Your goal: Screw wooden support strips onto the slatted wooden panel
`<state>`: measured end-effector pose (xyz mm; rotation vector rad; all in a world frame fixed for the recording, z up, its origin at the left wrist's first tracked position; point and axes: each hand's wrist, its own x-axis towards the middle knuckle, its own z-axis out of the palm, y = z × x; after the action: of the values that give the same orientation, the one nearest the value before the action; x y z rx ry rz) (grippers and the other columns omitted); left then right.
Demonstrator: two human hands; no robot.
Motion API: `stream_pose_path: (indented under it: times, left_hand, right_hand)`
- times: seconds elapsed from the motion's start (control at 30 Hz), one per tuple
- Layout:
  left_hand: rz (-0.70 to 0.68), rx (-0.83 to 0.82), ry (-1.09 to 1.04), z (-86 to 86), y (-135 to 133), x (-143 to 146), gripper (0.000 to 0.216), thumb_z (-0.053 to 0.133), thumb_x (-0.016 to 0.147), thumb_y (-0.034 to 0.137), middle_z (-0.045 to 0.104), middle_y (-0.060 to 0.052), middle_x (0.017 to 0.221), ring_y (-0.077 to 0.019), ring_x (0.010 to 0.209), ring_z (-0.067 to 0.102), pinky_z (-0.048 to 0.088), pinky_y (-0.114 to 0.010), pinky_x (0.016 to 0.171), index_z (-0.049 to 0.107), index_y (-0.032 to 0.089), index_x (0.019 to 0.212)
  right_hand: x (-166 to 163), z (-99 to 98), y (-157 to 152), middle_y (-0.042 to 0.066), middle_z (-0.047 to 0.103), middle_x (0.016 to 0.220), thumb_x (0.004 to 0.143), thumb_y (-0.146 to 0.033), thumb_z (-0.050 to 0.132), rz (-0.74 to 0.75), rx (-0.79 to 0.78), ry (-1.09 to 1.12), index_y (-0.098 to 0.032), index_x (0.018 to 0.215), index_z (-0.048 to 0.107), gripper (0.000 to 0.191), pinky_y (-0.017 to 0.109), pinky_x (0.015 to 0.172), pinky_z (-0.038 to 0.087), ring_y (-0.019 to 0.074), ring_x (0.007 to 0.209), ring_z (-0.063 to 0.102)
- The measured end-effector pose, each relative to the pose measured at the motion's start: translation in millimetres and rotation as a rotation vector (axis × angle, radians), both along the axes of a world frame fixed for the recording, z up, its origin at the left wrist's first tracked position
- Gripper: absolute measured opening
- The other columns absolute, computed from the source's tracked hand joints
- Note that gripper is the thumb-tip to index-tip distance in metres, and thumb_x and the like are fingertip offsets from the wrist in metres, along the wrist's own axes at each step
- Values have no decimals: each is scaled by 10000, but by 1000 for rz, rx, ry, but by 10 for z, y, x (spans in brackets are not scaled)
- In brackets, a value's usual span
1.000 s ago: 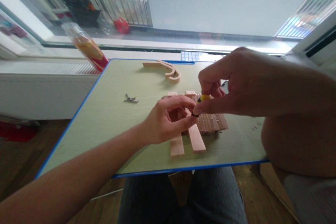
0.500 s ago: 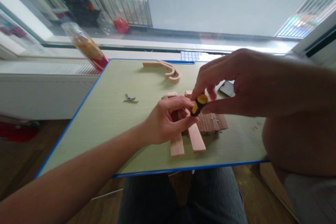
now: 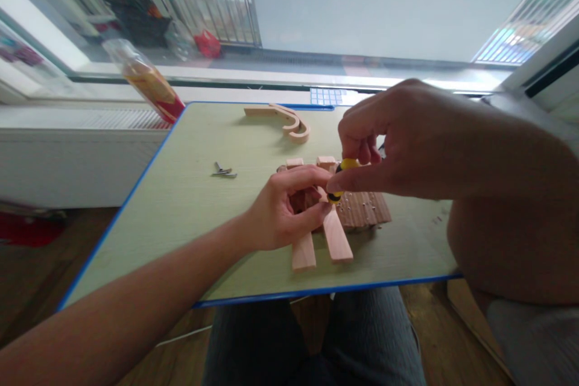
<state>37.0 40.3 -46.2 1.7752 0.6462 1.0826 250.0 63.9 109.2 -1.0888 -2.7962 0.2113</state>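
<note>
A short yellow-and-black screwdriver (image 3: 348, 164) stands tilted over a pale wooden strip (image 3: 338, 240). My right hand (image 3: 393, 145) is closed round its handle, thumb along the near side. Low down, the thumb and forefinger of my left hand (image 3: 287, 208) pinch about the screwdriver's bottom end, and its tip is hidden. A second pale strip (image 3: 303, 253) lies beside the first, partly under my left hand. Both strips cross a brown slatted wooden piece (image 3: 368, 211) dotted with small shiny metal spots.
Several loose screws (image 3: 224, 173) lie left of my hands on the table (image 3: 181, 217), which has a blue edge. Curved wooden pieces (image 3: 298, 134) rest near its far side. A bottle (image 3: 154, 87) leans beyond the table's far left corner, near the window.
My right hand has turned and curled more tightly round the screwdriver, tilting the handle to the right. My left hand stays nearly in place.
</note>
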Motion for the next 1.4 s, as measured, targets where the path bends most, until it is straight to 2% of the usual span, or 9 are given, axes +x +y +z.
stream_pose_path:
  times: [0.13, 0.27, 0.43, 0.53, 0.77, 0.97, 1.07, 1.2, 1.4]
  left_hand:
    - [21, -39, -43, -40, 4, 27, 174, 849, 908, 209, 554, 27, 810, -65, 598, 461, 339, -217, 496, 745, 135, 1026]
    - [52, 20, -43, -20, 13, 44, 122, 858, 917, 200, 616, 6, 802, -89, 689, 529, 434, -221, 598, 755, 137, 902]
    - [61, -10, -22, -4, 9, 23, 113, 861, 916, 212, 713, -48, 916, -96, 702, 570, 459, -226, 595, 788, 129, 938]
    - [74, -7, -7, -7, 1, 8, 152, 855, 921, 229, 700, -42, 889, -94, 672, 561, 439, -224, 564, 793, 124, 1012]
    - [28, -22, -28, 3, -13, 4, 161, 876, 883, 216, 570, 20, 795, -67, 615, 480, 355, -202, 510, 738, 138, 909]
    - [35, -46, -64, -52, 6, 20, 185, 885, 898, 245, 543, 31, 778, -70, 607, 445, 319, -214, 502, 760, 147, 992]
    - [22, -21, -51, -10, 8, 30, 135, 864, 917, 206, 613, 13, 779, -68, 613, 465, 350, -211, 522, 756, 141, 868]
    - [46, -16, -51, 17, -2, 34, 117, 880, 916, 227, 740, -53, 928, -105, 736, 596, 472, -226, 626, 817, 133, 946]
    - [88, 23, 7, 3, 3, 14, 178, 867, 931, 283, 744, -62, 924, -113, 710, 590, 473, -235, 602, 810, 131, 1003]
  right_hand:
    - [-41, -16, 14, -29, 520, 564, 932, -560, 757, -26, 28, -19, -244, 604, 559, 496, 368, 539, 266, 132, 527, 388]
    - [-13, -22, 49, -22, 561, 583, 952, -606, 727, -27, 6, -26, -235, 633, 622, 500, 383, 557, 278, 135, 542, 425]
    - [105, 3, 85, -24, 818, 1037, 920, -426, 825, 117, -137, 69, -301, 1173, 814, 282, 320, 666, 488, 156, 775, 685]
    - [124, 26, 77, -32, 825, 1000, 964, -271, 722, 178, -203, 73, -298, 1063, 841, 157, 296, 713, 512, 145, 781, 688]
    - [14, 11, 37, -23, 763, 817, 911, -346, 757, 77, -110, 60, -272, 874, 798, 93, 335, 600, 436, 159, 676, 619]
    - [-66, -41, 46, -26, 587, 635, 941, -517, 744, 44, -3, -1, -255, 653, 542, 439, 364, 558, 301, 149, 580, 464]
    - [-3, -28, 45, -44, 635, 661, 925, -541, 789, 41, -7, -5, -255, 737, 662, 365, 350, 546, 311, 136, 563, 495]
    - [93, 15, 55, -38, 814, 991, 943, -422, 808, 137, -120, 11, -316, 1117, 811, 204, 327, 662, 477, 169, 796, 690]
    - [45, -25, 77, -18, 787, 869, 909, -267, 728, 135, -63, -1, -261, 977, 828, 121, 323, 631, 390, 161, 702, 627]
